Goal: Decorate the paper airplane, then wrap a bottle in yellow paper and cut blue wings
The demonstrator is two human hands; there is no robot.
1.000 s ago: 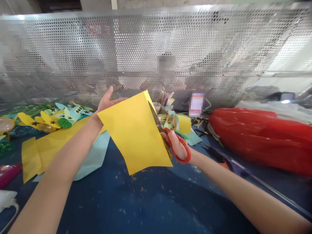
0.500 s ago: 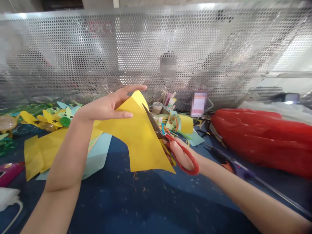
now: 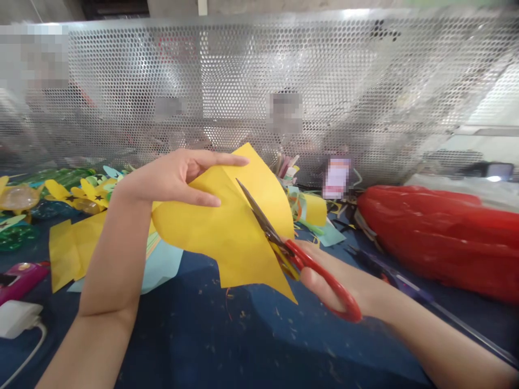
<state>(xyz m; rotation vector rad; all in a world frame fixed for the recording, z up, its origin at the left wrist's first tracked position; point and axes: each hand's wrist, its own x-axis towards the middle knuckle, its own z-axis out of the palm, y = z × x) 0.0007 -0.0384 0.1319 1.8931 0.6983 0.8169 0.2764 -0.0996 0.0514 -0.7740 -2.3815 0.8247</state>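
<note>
My left hand (image 3: 174, 175) grips a sheet of yellow paper (image 3: 239, 237), thumb on the near face and index finger along the upper edge; its other fingers are hidden behind the sheet. In my right hand (image 3: 322, 283) are red-handled scissors (image 3: 279, 243), thumb through one loop. Their dark blades point up and left, lying along the sheet, which is partly cut from its lower right edge. A flap of paper curves up and away behind the blades. The sheet is held above the blue table (image 3: 194, 335).
At left lie yellow paper pieces (image 3: 60, 259), pale blue sheets (image 3: 164, 265), a white charger (image 3: 20, 319) and a magenta object (image 3: 24, 278). A red plastic bag (image 3: 438, 237) and a purple tool (image 3: 405, 283) are at right. Behind stand a phone (image 3: 337, 177) and a perforated metal panel (image 3: 239, 70).
The scissors and my right hand have moved down and right. The yellow sheet has turned, so its flap now spreads out to the right of the blades. My left hand keeps its grip.
</note>
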